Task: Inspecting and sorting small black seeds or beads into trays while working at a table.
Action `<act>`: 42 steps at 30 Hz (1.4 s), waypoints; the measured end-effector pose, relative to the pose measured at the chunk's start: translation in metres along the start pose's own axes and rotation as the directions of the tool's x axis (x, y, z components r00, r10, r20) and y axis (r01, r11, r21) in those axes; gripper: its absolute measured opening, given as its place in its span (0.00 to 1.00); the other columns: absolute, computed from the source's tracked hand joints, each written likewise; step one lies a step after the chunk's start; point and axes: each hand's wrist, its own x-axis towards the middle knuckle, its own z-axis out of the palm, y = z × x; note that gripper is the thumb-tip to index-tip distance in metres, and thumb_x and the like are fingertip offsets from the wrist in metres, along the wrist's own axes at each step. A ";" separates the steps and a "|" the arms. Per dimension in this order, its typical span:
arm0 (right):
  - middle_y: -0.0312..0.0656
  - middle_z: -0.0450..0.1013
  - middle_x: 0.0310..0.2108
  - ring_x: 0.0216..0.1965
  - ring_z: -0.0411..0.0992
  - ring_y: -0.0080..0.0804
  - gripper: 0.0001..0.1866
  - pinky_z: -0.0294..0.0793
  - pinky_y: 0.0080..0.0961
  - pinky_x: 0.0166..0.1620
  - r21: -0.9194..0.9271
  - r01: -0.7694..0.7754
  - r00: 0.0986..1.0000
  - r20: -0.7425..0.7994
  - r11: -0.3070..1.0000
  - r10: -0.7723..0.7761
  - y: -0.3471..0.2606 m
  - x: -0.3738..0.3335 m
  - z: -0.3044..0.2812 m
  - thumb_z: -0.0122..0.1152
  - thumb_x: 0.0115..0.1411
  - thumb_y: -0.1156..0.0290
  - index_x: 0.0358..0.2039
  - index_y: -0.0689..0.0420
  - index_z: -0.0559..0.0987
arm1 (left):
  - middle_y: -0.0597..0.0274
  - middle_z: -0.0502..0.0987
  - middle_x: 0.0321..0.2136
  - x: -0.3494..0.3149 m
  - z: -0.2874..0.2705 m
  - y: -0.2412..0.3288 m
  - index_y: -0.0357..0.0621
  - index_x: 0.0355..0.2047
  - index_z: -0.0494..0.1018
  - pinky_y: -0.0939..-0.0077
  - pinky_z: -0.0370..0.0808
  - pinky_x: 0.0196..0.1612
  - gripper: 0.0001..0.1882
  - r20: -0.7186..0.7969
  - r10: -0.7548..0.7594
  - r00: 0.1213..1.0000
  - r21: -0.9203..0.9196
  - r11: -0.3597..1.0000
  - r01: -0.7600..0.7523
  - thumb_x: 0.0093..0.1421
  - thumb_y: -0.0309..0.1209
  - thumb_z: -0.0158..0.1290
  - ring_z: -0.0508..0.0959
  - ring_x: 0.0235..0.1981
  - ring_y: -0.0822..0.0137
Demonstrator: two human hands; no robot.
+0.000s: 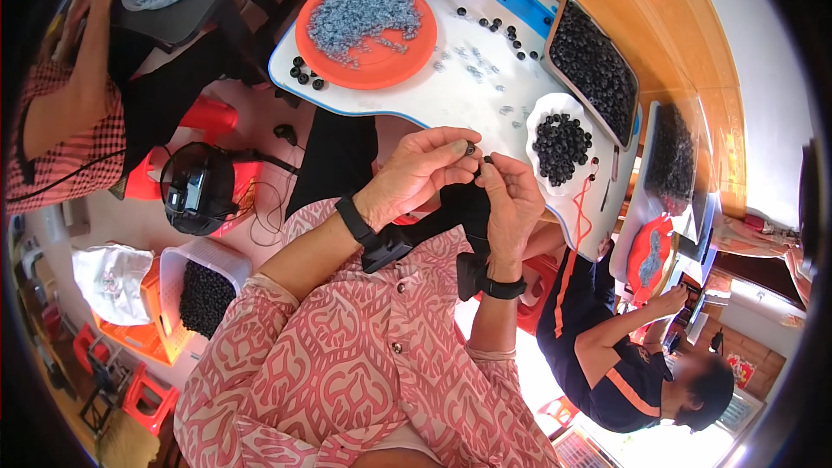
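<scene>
Left hand (pixel 420 163): thumb and index closed on a black wheel (pixel 471 148), which sits at the fingertips and sticks out toward my other hand. Right hand (pixel 511 199): thumb and finger pinched on a small dark part (pixel 488 159), mostly covered, so can't tell its shape. The two pieces are just beside each other; can't tell if they touch. Both grips sit at the near edge of the white table (pixel 451 104). White dish (pixel 539 113) of black wheels is right of my right hand; orange-red plate (pixel 373 75) lies beyond my left.
</scene>
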 end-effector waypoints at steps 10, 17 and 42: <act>0.35 0.75 0.34 0.34 0.71 0.16 0.07 0.71 0.13 0.39 -0.047 0.027 1.000 0.010 0.998 -0.027 0.000 0.003 0.004 0.59 0.60 0.82 0.40 0.64 0.76 | 0.57 0.78 0.39 0.003 -0.008 -0.004 0.33 0.50 0.72 0.82 0.80 0.41 0.14 0.019 0.019 1.000 0.028 0.999 -0.019 0.66 0.25 0.48 0.80 0.37 0.72; 0.34 0.75 0.33 0.33 0.70 0.15 0.08 0.70 0.11 0.37 -0.052 0.040 0.999 0.010 0.998 -0.040 -0.004 0.004 0.007 0.61 0.58 0.82 0.39 0.63 0.76 | 0.60 0.78 0.37 0.004 -0.011 -0.006 0.33 0.49 0.73 0.82 0.78 0.41 0.13 -0.019 0.022 1.000 0.026 0.999 -0.021 0.66 0.26 0.49 0.78 0.36 0.74; 0.36 0.77 0.29 0.30 0.71 0.17 0.04 0.71 0.15 0.35 -0.323 0.146 0.989 0.022 0.935 -0.147 0.005 0.008 0.014 0.63 0.58 0.80 0.35 0.63 0.79 | 0.61 0.78 0.33 0.000 -0.006 -0.003 0.33 0.49 0.73 0.82 0.77 0.39 0.14 -0.111 0.072 0.991 0.074 0.995 -0.064 0.65 0.25 0.51 0.78 0.33 0.74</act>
